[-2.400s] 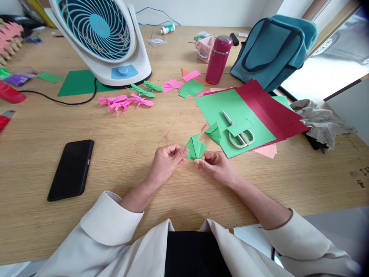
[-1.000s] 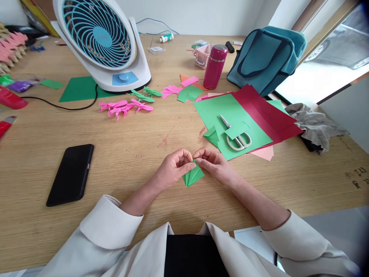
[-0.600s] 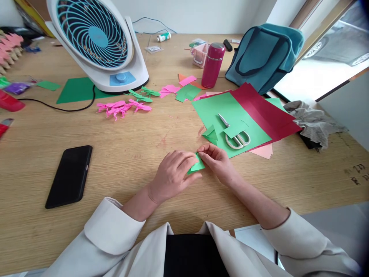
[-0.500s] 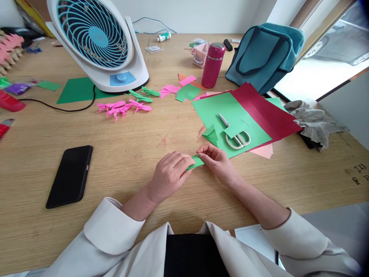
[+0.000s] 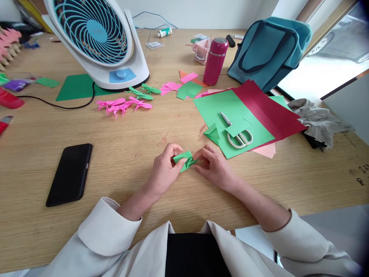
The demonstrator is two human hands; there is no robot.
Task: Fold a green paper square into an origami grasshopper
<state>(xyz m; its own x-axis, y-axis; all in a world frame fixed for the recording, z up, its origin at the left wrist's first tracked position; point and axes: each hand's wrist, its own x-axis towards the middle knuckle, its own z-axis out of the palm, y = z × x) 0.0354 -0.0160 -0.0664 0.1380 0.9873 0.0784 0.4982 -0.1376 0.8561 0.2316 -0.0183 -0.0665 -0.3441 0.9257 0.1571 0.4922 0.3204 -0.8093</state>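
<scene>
Between my two hands is a small piece of folded green paper [image 5: 184,158], with creases and a raised flap on its right side. My left hand [image 5: 165,167] pinches its left part, thumb on top and fingers behind. With thumb and fingertips, my right hand [image 5: 213,165] grips the flap at the right end. Beyond my right hand lies another folded green triangle [image 5: 212,133], against the edge of a large green sheet [image 5: 248,111]. Scissors [image 5: 240,138] rest on that sheet, partly covered by a small green piece of paper [image 5: 236,127].
A black phone [image 5: 70,174] lies at left. Folded pink paper figures [image 5: 121,105] and green ones [image 5: 142,92] sit near a fan [image 5: 121,75]. Farther back stand a magenta flask [image 5: 215,61] and a teal bag [image 5: 268,54]. Dark red sheets [image 5: 268,109] lie at right.
The folded green paper has come up and left, turned so its creases and flap show. My left hand has changed from covering it to pinching its left side; my right hand holds its right end.
</scene>
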